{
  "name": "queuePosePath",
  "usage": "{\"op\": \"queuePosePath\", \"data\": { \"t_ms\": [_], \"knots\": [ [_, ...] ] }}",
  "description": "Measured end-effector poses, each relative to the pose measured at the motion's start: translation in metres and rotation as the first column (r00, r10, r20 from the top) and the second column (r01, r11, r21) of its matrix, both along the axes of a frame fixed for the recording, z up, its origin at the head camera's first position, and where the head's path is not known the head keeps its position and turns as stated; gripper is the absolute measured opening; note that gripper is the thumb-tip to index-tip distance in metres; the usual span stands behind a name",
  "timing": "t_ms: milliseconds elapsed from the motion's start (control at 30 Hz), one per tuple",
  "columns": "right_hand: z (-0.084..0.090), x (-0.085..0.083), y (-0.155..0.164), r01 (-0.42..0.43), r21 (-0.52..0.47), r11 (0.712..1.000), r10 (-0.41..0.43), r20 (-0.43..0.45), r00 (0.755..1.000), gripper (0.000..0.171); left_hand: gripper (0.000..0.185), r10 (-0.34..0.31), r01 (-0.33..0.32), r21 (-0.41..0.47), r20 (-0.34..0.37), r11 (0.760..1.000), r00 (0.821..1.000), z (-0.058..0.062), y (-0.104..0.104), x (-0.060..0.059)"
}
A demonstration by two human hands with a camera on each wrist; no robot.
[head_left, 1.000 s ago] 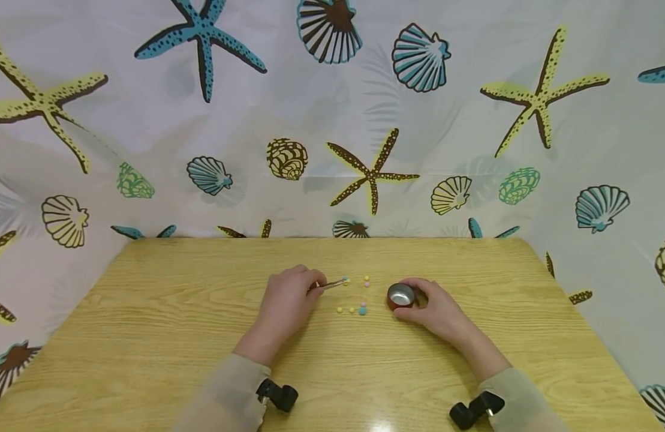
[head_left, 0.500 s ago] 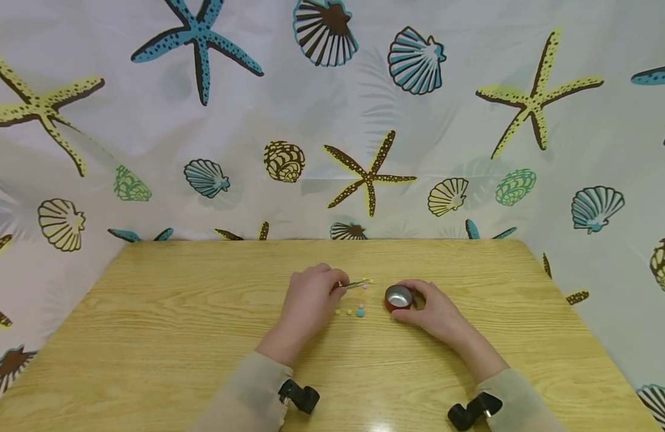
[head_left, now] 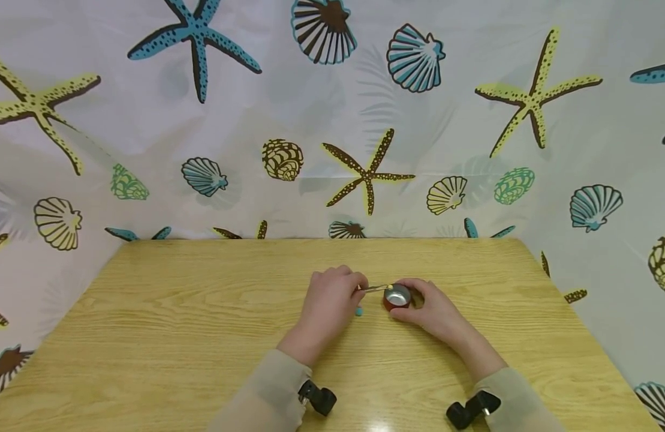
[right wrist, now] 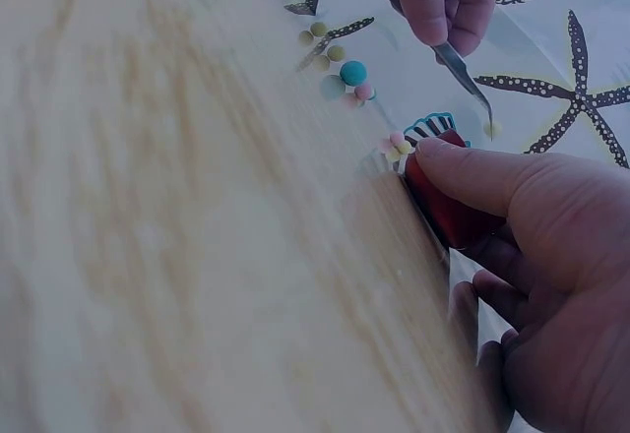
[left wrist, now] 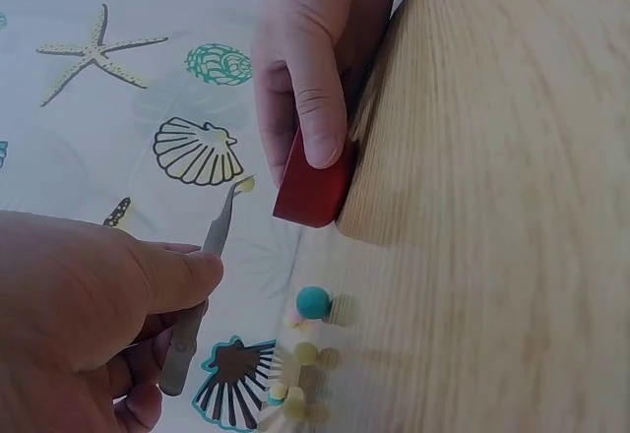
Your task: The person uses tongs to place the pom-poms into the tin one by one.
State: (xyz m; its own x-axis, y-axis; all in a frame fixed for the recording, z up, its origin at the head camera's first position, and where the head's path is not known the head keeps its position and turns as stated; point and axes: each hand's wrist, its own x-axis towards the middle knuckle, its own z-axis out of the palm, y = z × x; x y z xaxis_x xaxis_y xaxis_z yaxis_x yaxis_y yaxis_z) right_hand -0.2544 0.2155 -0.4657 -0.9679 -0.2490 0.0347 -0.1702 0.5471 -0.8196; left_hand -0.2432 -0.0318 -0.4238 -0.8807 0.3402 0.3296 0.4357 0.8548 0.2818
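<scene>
In my left hand (head_left: 332,300), thumb and fingers pinch a pair of metal tweezers (left wrist: 202,295) with bent tips. A small yellow bead (left wrist: 246,185) sits between those tips, right at the left rear rim of the cup in the head view. My right hand (head_left: 435,306) holds this small round cup (right wrist: 453,197), red outside and silvery inside, from its right side on the table. A blue bead (head_left: 359,311) lies on the wood left of the cup, partly behind my left hand. Most other beads are hidden by that hand in the head view.
Several yellow beads (right wrist: 320,30) lie near the blue one. A pink bead (right wrist: 398,139) rests beside another yellow bead close to the cup. The wooden table (head_left: 202,312) ends at a pale cloth (head_left: 246,204) printed with shells and starfish.
My left hand has moved right with the tweezers, bringing the yellow bead from the beads at the back left to the cup's rim. My right hand and the cup have stayed in place.
</scene>
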Motion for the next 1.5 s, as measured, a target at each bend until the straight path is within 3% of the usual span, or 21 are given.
{"op": "queuePosePath", "data": {
  "t_ms": [333, 733, 1033, 1300, 1500],
  "knots": [
    [0.001, -0.001, 0.0, 0.007, 0.001, 1.0, -0.007, 0.009, 1.0, 0.064, 0.008, -0.022, 0.021, -0.023, -0.016, 0.999, 1.0, -0.008, 0.004, 0.001],
    [0.0, -0.002, 0.001, -0.009, 0.008, 1.0, 0.01, -0.013, 1.0, 0.064, 0.007, -0.009, 0.009, -0.013, -0.026, 1.0, 1.0, -0.007, 0.002, 0.0],
    [-0.001, -0.001, 0.0, -0.011, 0.012, 1.0, 0.011, -0.01, 1.0, 0.065, 0.006, 0.071, -0.07, 0.041, -0.037, 0.997, 0.997, 0.0, -0.022, -0.005],
    [-0.001, 0.001, 0.001, -0.005, 0.021, 1.0, 0.005, -0.003, 1.0, 0.066, 0.006, 0.136, -0.134, 0.04, -0.044, 0.99, 0.99, -0.005, -0.053, -0.012],
    [0.0, 0.0, 0.0, -0.017, 0.011, 1.0, 0.017, -0.01, 1.0, 0.066, 0.007, 0.147, -0.146, 0.018, -0.006, 0.989, 0.989, -0.008, -0.062, -0.016]
  ]
}}
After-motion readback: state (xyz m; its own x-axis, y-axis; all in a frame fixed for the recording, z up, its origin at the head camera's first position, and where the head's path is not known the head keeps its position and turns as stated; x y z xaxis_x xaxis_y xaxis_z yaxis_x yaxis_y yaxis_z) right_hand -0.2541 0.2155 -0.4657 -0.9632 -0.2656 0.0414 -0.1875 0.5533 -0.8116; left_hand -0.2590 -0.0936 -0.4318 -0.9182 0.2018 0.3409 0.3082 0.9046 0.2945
